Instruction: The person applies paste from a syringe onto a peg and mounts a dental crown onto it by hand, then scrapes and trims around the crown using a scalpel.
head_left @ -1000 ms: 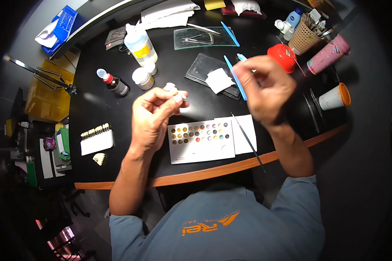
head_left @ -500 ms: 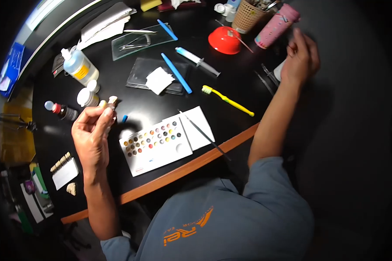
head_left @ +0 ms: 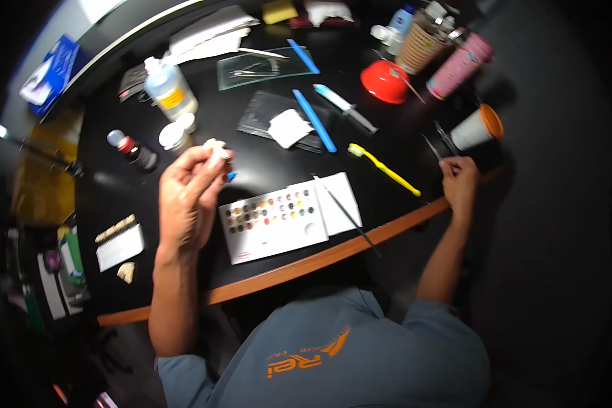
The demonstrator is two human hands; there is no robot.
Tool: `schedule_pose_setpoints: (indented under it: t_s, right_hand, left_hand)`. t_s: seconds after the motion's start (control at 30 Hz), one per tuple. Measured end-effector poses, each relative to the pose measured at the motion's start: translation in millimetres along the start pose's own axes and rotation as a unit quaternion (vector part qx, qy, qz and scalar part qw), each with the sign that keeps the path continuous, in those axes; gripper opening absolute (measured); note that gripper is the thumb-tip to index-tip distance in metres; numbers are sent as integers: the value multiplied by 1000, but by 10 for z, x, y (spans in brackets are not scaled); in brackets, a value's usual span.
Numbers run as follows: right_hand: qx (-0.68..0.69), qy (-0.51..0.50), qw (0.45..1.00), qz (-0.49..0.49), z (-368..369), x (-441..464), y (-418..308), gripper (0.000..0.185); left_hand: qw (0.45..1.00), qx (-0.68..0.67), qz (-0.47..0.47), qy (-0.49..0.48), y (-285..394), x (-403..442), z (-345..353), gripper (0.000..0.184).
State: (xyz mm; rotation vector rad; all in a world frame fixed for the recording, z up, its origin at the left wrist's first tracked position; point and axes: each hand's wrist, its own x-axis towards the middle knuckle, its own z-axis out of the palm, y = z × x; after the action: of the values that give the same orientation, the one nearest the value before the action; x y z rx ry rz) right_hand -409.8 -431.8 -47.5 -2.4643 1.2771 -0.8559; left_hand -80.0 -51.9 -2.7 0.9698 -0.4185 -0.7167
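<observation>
My left hand [head_left: 187, 187] is raised over the table's left half, thumb and fingers pinched on a small cream-white tooth-like piece [head_left: 216, 148]. The fingers hide part of that piece. At the table's right edge, my right hand [head_left: 460, 178] has its fingers closed at the near end of a slim metal instrument [head_left: 431, 145], which looks like one arm of tweezers. Just beyond that hand lies a second dark metal tool [head_left: 446, 138], beside a white cup with an orange rim [head_left: 477, 128]. Between the hands sits a white palette [head_left: 279, 234] of coloured wells, with a thin brush [head_left: 347, 216] next to it.
A yellow toothbrush [head_left: 385, 170], a syringe [head_left: 345, 107] and a red bowl [head_left: 385, 81] lie farther back. A squeeze bottle [head_left: 172, 92], white jars [head_left: 175, 137] and a dark bottle [head_left: 139, 152] stand at left. A tooth shade strip [head_left: 119, 238] lies front left.
My right hand has come down from the air near the pink bottle to the metal instrument, closing on its end. My left hand still holds the small piece. The whole view has shifted.
</observation>
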Motion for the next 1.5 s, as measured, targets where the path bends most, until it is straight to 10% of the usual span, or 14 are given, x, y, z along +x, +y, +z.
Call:
schedule_pose_setpoints:
  t_s: [0.3,0.47,0.77,1.1,1.5]
  right_hand:
    - [46,-112,992,46,-169,-35,-287,11]
    - [322,-83,943,-28,-157,50,-688,7]
    - [432,-260,834,-222,-94,54,-2513,14]
    - [359,-105,820,-433,454,-176,-2754,27]
    - [354,-86,827,-428,495,-174,-2715,27]
  left_hand:
    - [994,-72,-81,-9,40,-14,31,21]
    - [990,-94,-108,-23,64,-10,38,17]
    - [984,-122,-125,-33,80,-5,-14,16]
    - [983,-131,-128,-14,141,-34,11,12]
    - [983,-120,-138,-17,137,-27,35,14]
